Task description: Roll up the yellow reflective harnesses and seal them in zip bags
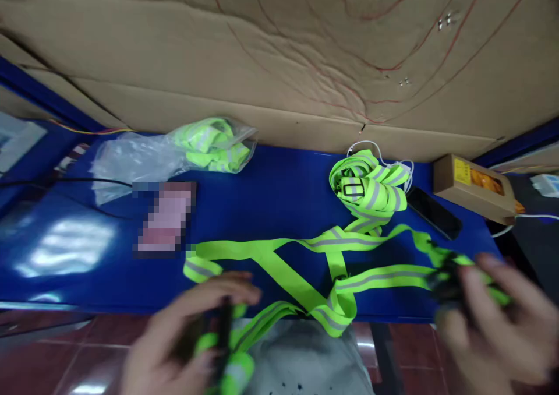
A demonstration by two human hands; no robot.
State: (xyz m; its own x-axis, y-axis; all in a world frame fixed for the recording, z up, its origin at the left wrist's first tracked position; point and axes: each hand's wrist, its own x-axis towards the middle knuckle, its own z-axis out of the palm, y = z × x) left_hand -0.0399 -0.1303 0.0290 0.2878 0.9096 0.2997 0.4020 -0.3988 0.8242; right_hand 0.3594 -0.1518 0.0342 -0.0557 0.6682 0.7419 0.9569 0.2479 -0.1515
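A neon yellow-green reflective strap harness (288, 275) with grey stripes stretches across the near part of the blue table. At its left end, my left hand (192, 325) is closed around a black piece and a strap. My right hand (498, 319) grips another black piece, blurred by motion, with a strap end running into it. Between the hands, the straps form loops, and some hang over the table edge above my lap. Whether the black pieces are buckles I cannot tell. Behind the harness lies a bundle of similar straps (371, 191) with a black slider.
On the blue table (279, 191), a clear plastic bag (213, 144) with more straps lies at the back left, near a pixelated phone-like item (168, 217). A black phone (434, 213) and an open cardboard box (474, 188) are at right. Cardboard (279, 63) walls the back.
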